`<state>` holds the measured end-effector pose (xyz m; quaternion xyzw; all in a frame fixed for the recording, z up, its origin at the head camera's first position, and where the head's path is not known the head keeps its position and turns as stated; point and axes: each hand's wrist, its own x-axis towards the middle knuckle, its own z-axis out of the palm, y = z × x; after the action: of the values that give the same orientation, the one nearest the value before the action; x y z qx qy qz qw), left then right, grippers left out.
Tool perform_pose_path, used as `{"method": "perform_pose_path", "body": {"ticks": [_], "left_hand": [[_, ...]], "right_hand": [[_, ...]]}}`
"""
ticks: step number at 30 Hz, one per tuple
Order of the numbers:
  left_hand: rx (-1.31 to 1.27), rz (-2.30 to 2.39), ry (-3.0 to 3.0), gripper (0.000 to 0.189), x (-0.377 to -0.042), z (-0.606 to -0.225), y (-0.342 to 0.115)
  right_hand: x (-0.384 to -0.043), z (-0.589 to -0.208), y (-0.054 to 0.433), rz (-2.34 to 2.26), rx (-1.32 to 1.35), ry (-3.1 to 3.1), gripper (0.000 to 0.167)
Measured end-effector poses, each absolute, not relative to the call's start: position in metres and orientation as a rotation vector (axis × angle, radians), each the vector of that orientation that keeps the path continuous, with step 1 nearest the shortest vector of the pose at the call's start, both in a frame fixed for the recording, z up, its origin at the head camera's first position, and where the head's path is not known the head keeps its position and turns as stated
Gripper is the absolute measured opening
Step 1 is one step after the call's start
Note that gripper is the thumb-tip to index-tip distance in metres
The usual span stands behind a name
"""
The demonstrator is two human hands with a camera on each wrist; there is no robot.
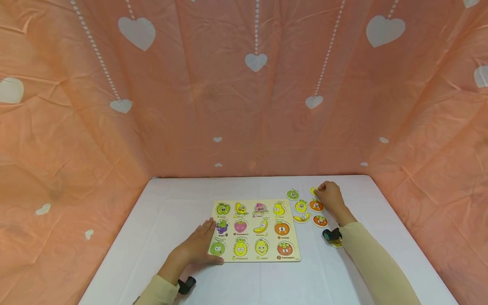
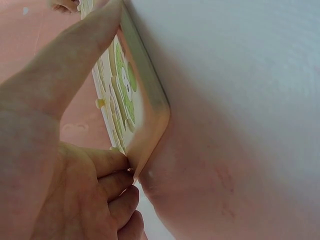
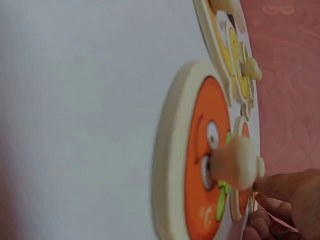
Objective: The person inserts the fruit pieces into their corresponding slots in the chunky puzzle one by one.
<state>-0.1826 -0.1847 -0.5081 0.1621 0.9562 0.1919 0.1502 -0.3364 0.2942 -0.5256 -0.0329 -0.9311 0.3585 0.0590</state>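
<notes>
With the left hand (image 1: 198, 242) spread wide against the near-left corner of the board (image 1: 251, 238) and the right hand (image 1: 331, 195) pinching the yellow piece (image 1: 312, 191) beyond its far-right corner, a low lift may drag the orange piece (image 1: 316, 206) just beside, because the loose pieces (image 1: 300, 206) lie close together.

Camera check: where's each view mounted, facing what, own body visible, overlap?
Head: on the person's head, facing forward and down at the puzzle board and loose fruit pieces; left hand, right hand and both sleeves show.
Left wrist: on that wrist, looking along the left hand to the board's corner; right hand partly shows upper left.
Right wrist: on that wrist, looking low across the table past a red-orange knobbed piece; right-hand fingers show at lower right.
Shared: head and left wrist both show the board and both hands.
</notes>
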Motion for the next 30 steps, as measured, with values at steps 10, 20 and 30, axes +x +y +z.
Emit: {"method": "perform_pose_path", "body": {"ticks": [10,20,30], "left_hand": [[0.457,0.559,2.738,0.127,-0.1830,-0.5091,-0.1847],[0.462,0.545,2.743,0.127,-0.1832,-0.5091,-0.1848],[0.449,0.573,2.740,0.127,-0.1823,-0.5104,-0.1848]], "right_hand": [[-0.3346,-0.5226,0.2905,1.124,-0.155,-2.829,0.022],[-0.3336,-0.5227,0.2908,1.124,-0.161,-2.826,0.023],[-0.3265,-0.5196,0.2851,1.170,-0.154,-2.798,0.021]]}}
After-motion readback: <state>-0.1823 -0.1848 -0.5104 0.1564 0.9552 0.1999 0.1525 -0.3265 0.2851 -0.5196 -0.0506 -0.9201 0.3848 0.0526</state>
